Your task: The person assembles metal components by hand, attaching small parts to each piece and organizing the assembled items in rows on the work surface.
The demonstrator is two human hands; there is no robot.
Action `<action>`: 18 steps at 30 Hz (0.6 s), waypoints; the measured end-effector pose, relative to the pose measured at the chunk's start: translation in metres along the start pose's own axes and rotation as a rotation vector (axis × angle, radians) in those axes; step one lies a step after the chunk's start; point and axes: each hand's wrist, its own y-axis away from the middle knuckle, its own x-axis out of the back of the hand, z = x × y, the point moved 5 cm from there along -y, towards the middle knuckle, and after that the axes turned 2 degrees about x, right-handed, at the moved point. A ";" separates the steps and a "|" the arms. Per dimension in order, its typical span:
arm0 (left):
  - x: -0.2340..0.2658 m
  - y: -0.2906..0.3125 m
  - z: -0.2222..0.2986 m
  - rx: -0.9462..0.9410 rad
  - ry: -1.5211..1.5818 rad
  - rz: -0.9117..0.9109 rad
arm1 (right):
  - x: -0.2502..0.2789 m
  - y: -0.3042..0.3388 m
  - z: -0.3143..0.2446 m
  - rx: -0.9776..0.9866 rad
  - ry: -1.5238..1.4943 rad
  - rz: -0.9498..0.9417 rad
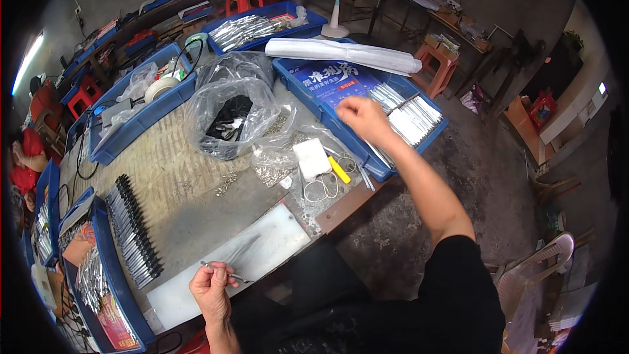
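Note:
My left hand (213, 286) is closed round a slim dark metal rod (228, 273), pinched between thumb and fingers above the near end of a white board (226, 266). My right hand (362, 118) reaches over a blue tray (357, 147) at the right, its fingers curled; whether something is in them cannot be made out. Below and beside this hand, that tray holds bundles of slim silver rods (419, 120) and a blue printed sheet (331, 80). A row of slim silver pieces with black ends (133, 233) lies on the table at the left.
A clear plastic bag (203, 118) with black parts stands mid-table. Near it are small loose metal parts (275, 164), a white block (312, 159) and a yellow-handled tool (339, 170). A white roll (344, 54) spans the right tray. More blue trays (141, 115) line the table's left side.

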 end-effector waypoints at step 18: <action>-0.008 -0.002 -0.007 0.057 -0.044 0.004 | -0.057 -0.037 0.080 -0.140 0.530 -0.873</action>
